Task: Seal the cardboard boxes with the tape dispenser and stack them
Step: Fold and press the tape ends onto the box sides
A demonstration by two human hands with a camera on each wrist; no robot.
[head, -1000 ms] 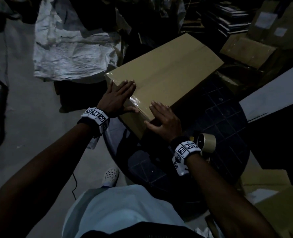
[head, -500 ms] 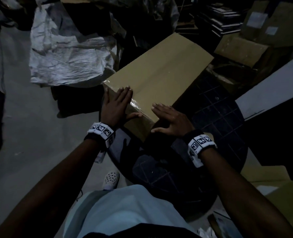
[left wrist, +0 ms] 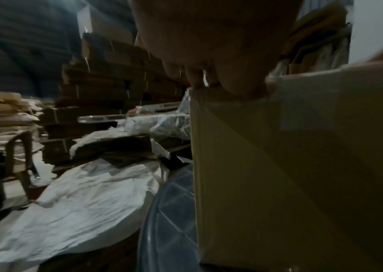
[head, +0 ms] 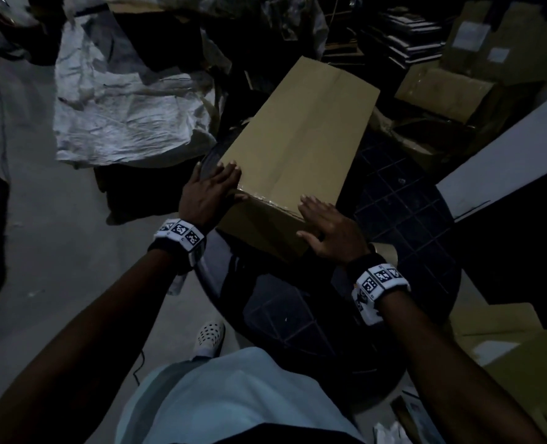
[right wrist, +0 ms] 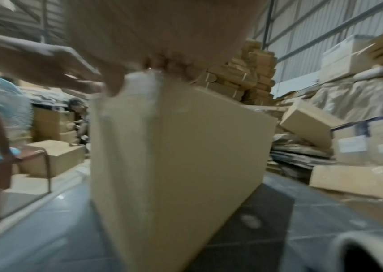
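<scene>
A long brown cardboard box (head: 301, 136) lies on a dark round table (head: 403, 219), with clear tape along its near top edge. My left hand (head: 209, 193) lies flat on the box's near left corner, fingers straight on the top face, thumb on the taped edge. At the near right corner my right hand (head: 326, 225) presses with straight fingers, thumb against the end face. The wrist views show the same box (left wrist: 302, 165) (right wrist: 174, 156) just under each palm. A roll of tape (head: 385, 253) sits on the table behind my right wrist, also seen as a tape roll (right wrist: 367, 255) in the right wrist view.
A crumpled white sack (head: 128, 113) lies on the floor to the left. Other cardboard boxes (head: 445, 88) are piled at the back right, and flat cardboard (head: 502, 341) lies lower right. A pale slanted board (head: 502, 161) borders the table's right. My foot (head: 210, 336) stands by the table.
The box has turned so its long side points more away from me. Both hands slid to the near corners, the left toward the left corner, the right down the right one.
</scene>
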